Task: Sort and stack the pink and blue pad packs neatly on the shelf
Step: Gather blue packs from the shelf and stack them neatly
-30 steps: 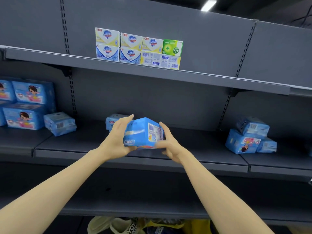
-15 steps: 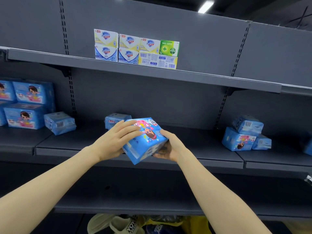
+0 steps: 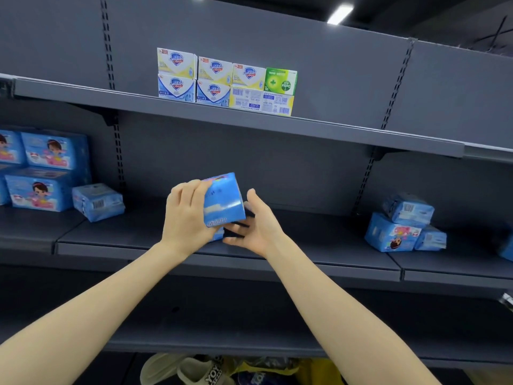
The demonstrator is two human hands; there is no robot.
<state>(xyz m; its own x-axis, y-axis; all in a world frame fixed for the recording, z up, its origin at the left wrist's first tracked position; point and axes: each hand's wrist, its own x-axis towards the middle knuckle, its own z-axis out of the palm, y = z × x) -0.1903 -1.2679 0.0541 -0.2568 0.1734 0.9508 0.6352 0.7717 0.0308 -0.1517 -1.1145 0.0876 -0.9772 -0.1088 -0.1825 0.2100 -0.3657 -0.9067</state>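
Note:
A blue pad pack (image 3: 223, 201) is up over the middle shelf (image 3: 305, 262), with my left hand (image 3: 186, 218) gripping its left side and top. My right hand (image 3: 255, 226) is beside and below the pack's right edge, its fingers spread and straight, its thumb near the pack. Just under the held pack a sliver of another blue pack (image 3: 219, 236) shows on the shelf; most of it is hidden. No pink pack is in sight.
Stacked blue packs (image 3: 41, 173) stand at the far left, with a loose pack (image 3: 97, 201) beside them. A small pile of blue packs (image 3: 399, 229) lies at the right. Soap boxes (image 3: 222, 81) sit on the upper shelf. Slippers (image 3: 194, 370) lie on the floor below.
The pack has been turned in my hands and carried up and back over the pack on the shelf. My right hand has come off it and spread its fingers.

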